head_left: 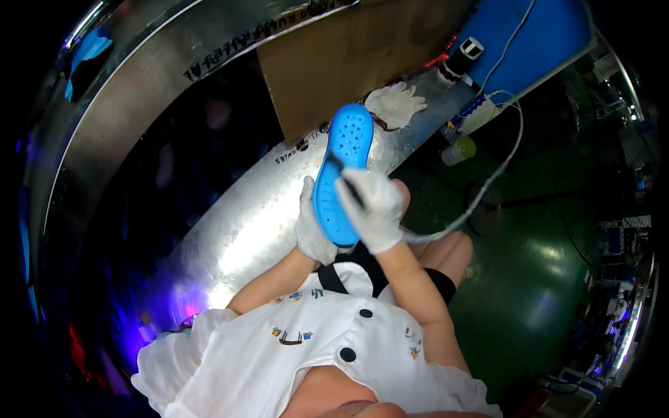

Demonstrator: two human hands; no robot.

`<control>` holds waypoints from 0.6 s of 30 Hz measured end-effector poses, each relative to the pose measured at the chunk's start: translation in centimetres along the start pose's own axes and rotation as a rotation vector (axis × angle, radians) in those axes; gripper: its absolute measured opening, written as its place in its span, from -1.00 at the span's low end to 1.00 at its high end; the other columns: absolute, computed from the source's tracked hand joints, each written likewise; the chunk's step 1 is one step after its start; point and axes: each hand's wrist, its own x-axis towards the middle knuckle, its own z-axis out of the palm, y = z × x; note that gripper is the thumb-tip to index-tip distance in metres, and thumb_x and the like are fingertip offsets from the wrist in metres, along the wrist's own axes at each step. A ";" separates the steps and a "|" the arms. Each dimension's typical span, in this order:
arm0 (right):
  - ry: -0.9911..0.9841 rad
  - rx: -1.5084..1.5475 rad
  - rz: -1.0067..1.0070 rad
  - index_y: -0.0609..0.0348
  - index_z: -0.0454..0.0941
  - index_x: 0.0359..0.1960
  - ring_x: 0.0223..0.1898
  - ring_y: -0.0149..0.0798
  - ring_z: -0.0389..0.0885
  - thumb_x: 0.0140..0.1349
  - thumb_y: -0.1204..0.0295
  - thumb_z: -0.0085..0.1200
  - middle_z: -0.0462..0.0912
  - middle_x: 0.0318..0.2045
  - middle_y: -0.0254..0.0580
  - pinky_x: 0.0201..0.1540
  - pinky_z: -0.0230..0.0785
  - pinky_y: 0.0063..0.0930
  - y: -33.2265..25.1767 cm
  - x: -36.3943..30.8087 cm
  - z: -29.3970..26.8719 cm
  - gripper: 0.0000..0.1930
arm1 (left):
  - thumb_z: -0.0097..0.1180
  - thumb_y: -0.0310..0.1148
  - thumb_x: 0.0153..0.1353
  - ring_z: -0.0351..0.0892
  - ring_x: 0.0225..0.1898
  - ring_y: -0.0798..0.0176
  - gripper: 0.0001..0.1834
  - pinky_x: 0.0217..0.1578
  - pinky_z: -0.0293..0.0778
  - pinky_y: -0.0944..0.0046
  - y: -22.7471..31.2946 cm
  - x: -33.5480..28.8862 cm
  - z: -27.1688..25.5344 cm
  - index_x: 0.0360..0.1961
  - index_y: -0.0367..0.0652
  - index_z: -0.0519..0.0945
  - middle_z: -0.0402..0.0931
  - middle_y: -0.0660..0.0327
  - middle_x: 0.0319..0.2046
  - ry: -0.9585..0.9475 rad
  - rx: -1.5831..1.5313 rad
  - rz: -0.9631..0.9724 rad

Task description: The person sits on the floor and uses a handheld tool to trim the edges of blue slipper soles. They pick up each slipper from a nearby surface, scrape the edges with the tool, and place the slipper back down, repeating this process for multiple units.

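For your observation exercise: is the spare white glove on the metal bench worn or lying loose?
Lying loose. The spare white glove rests flat on the metal bench, fingers spread, with no hand inside.

Blue perforated clog (343, 171); white gloves (373, 209); white blouse (313, 348).

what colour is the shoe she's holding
The clog-style shoe is bright blue with small round holes over the toe, seen in the head view.
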 end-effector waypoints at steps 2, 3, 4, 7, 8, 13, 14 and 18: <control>-0.130 0.101 -0.093 0.16 0.65 -0.27 -0.39 -0.18 0.68 0.08 0.51 0.33 0.67 -0.41 -0.15 -0.30 0.52 -0.39 -2.1 -0.1 -1.1 -0.83 | -0.32 0.44 0.31 0.48 0.17 -0.02 -0.11 0.21 0.41 -0.07 -0.2 1.2 -2.6 0.32 -0.10 0.35 0.47 -0.02 0.17 -0.393 -0.324 -0.032; -0.113 0.289 0.002 0.18 0.65 -0.27 -0.41 -0.23 0.68 0.08 0.54 0.32 0.67 -0.42 -0.15 -0.32 0.52 -0.41 -2.5 0.1 -1.7 -0.82 | -0.31 0.45 0.30 0.48 0.17 -0.03 -0.08 0.24 0.39 -0.08 -0.1 1.5 -2.6 0.35 -0.13 0.32 0.46 -0.05 0.17 -0.582 -0.464 -0.091; -0.096 0.477 0.098 0.19 0.65 -0.27 -0.43 -0.27 0.68 0.07 0.57 0.31 0.67 -0.42 -0.16 -0.34 0.51 -0.43 -2.5 0.1 -2.2 -0.82 | -0.32 0.47 0.29 0.51 0.14 -0.04 -0.07 0.21 0.42 -0.06 0.2 0.7 -2.8 0.33 -0.13 0.34 0.48 -0.05 0.15 -0.517 -0.366 -0.101; 0.107 0.320 0.195 0.20 0.65 -0.28 -0.46 -0.23 0.65 0.05 0.62 0.29 0.66 -0.43 -0.14 -0.35 0.49 -0.40 -1.0 0.3 -2.8 -0.82 | -0.35 0.50 0.26 0.55 0.08 -0.07 -0.04 0.15 0.50 -0.04 0.8 -0.9 -0.4 0.31 -0.14 0.37 0.51 -0.07 0.09 -0.401 -0.246 -0.108; 0.084 0.186 0.037 0.19 0.64 -0.28 -0.46 -0.19 0.64 0.05 0.60 0.30 0.66 -0.43 -0.15 -0.35 0.49 -0.37 -1.1 0.6 -3.0 -0.82 | -0.34 0.50 0.26 0.55 0.08 -0.08 -0.04 0.14 0.50 -0.04 0.4 -0.2 -0.3 0.31 -0.14 0.36 0.52 -0.08 0.09 -0.411 -0.320 -0.053; -0.100 0.547 0.230 0.17 0.64 -0.30 -0.47 -0.21 0.63 0.07 0.57 0.29 0.67 -0.42 -0.18 -0.35 0.47 -0.39 -5.2 -0.5 -3.9 -0.86 | -0.26 0.49 0.24 0.57 -0.02 -0.10 -0.05 0.02 0.57 -0.09 1.2 -0.2 1.6 0.22 -0.20 0.40 0.52 -0.14 0.03 -0.330 -0.206 -0.002; -0.071 0.739 0.510 0.19 0.65 -0.30 -0.46 -0.24 0.64 0.08 0.58 0.28 0.68 -0.41 -0.18 -0.34 0.48 -0.41 -4.1 -0.4 -4.1 -0.86 | -0.25 0.44 0.29 0.59 -0.11 -0.09 -0.13 0.01 0.56 -0.12 1.1 0.1 0.5 0.16 -0.20 0.44 0.52 -0.12 0.00 -0.226 -0.253 0.033; 0.043 0.369 0.020 0.23 0.65 -0.33 -0.44 -0.15 0.67 0.02 0.59 0.32 0.66 -0.43 -0.14 -0.31 0.51 -0.39 -4.5 -1.6 -3.4 -0.84 | -0.17 0.50 0.21 0.58 -0.08 -0.16 -0.03 -0.01 0.59 -0.13 1.2 -0.7 1.9 0.27 -0.19 0.34 0.43 -0.31 0.08 -0.338 -0.062 0.087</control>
